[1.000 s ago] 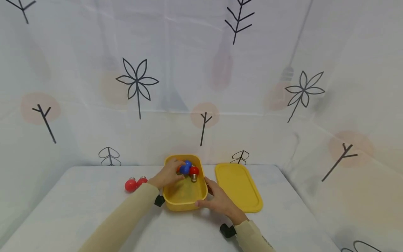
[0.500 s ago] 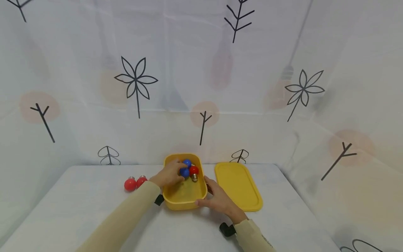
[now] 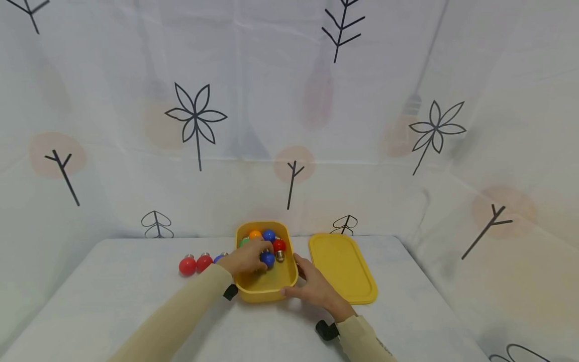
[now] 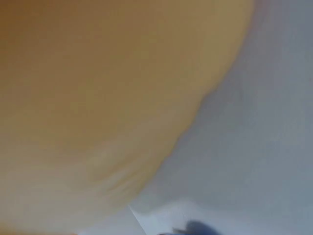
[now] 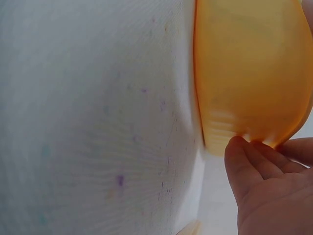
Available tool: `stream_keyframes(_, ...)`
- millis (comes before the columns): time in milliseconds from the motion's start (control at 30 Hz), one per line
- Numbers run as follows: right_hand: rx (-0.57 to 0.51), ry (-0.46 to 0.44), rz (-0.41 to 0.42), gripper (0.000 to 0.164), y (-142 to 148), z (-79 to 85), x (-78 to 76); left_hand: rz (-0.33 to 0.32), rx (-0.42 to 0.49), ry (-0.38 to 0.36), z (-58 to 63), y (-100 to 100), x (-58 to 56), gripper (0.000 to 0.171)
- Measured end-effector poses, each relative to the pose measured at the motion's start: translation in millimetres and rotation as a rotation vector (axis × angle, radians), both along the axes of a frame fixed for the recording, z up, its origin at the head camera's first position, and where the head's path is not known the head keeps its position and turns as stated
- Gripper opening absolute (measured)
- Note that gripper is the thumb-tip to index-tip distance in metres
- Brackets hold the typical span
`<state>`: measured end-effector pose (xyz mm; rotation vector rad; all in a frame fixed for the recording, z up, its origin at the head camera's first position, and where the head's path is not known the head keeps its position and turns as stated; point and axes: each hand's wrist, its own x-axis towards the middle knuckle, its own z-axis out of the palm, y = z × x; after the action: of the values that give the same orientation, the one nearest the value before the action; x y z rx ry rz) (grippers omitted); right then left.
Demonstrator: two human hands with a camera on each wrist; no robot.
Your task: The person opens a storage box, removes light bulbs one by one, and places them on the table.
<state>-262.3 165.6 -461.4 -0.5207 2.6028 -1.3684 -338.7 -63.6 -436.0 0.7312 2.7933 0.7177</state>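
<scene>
At far left on the bench [image 3: 122, 296] sit two red bulbs [image 3: 187, 266], then a loose blue bulb [image 3: 219, 258] partly hidden behind the left hand [image 3: 246, 257]. That hand reaches over the left wall of the yellow box [image 3: 258, 295], its fingers curled and thumb drawn in; it appears to pinch the nearer blue bulb [image 3: 268, 260], which lies just right of the thumb, metal base toward the fingers, globe toward the person. The box's long axis runs away from the person. Toward its far end lie a green bulb [image 3: 244, 242], an orange bulb [image 3: 255, 235], a far blue bulb [image 3: 269, 235] and a red bulb with its base pointing nearward [image 3: 279, 245]. The right hand [image 3: 312, 287], half spread, holds the box's near right corner, farther from these bulbs than the left. Beyond it, the yellow lid [image 3: 344, 269] lies flat, apart from the box.
</scene>
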Motion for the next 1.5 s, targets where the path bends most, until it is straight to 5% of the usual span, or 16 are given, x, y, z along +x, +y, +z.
stream_keyframes(1067, 0.034, -0.027, -0.036, 0.104, -1.9, -0.4, -2.6, 0.001, 0.062, 0.004, 8.9, -1.6, 14.3, 0.045)
stream_keyframes(1500, 0.027, -0.033, -0.042, 0.105, -1.1, -0.8, -1.6, 0.060, 0.165, 0.119, 25.5, -19.6, 27.7, 0.041)
